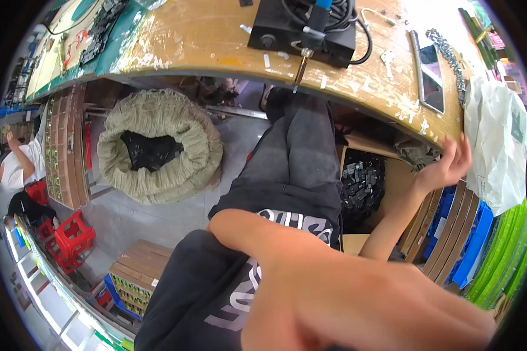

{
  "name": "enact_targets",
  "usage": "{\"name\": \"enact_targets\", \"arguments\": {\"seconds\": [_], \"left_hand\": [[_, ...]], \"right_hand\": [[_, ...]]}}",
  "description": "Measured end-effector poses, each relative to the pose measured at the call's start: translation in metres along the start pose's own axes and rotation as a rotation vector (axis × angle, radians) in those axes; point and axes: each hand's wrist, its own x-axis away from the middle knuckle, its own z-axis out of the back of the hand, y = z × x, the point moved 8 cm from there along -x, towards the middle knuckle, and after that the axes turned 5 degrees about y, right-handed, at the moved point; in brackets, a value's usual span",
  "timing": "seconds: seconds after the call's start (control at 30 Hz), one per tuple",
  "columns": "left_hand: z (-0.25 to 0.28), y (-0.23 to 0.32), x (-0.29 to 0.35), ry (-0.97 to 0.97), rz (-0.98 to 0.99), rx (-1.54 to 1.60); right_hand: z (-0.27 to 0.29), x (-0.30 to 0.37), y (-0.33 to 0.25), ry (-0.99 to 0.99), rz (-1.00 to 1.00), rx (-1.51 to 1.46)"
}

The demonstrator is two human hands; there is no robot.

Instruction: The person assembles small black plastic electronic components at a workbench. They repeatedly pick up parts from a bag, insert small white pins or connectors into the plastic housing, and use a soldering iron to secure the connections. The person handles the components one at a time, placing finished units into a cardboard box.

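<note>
My left forearm crosses my body in the foreground. My left hand [386, 298] is large and blurred close to the camera; its fingers are hidden, so I cannot see whether it holds anything. At the table's right front edge is my right hand [445, 167], fingers loosely bent and apart, with nothing visible in it. Beside it hangs a crumpled white plastic bag [495, 146]. A phone-like dark slab with a light frame [430, 79] lies on the wooden table [199, 47] just beyond that hand, and a string of small dark parts [448, 52] runs beside it.
A black box [269, 26] with coiled cable bears a metal-tipped, soldering-iron-like tool [301, 67] jutting past the table edge. Below are a cloth sack [196, 134] and a carton [366, 243] of black pieces. Green trays [498, 257], red stools [75, 234] and another person [20, 167] flank me.
</note>
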Motion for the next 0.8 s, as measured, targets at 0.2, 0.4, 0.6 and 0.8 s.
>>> {"name": "enact_targets", "arguments": {"seconds": [0.2, 0.4, 0.6, 0.8], "left_hand": [[0.072, 0.022, 0.056, 0.474, 0.314, -0.383], [0.143, 0.191, 0.217, 1.092, 0.48, -2.249], [0.181, 0.29, 0.395, 1.466, 1.105, -2.675], [0.224, 0.278, 0.427, 1.495, 1.43, -2.664]], "right_hand": [[-0.114, -0.1, 0.062, -0.438, 0.209, 0.31], [-0.164, -0.131, 0.124, -0.558, 0.327, 0.575], [-0.152, -0.128, 0.112, -0.466, 0.306, 0.495], [-0.145, -0.128, 0.11, -0.441, 0.254, 0.465]]}}
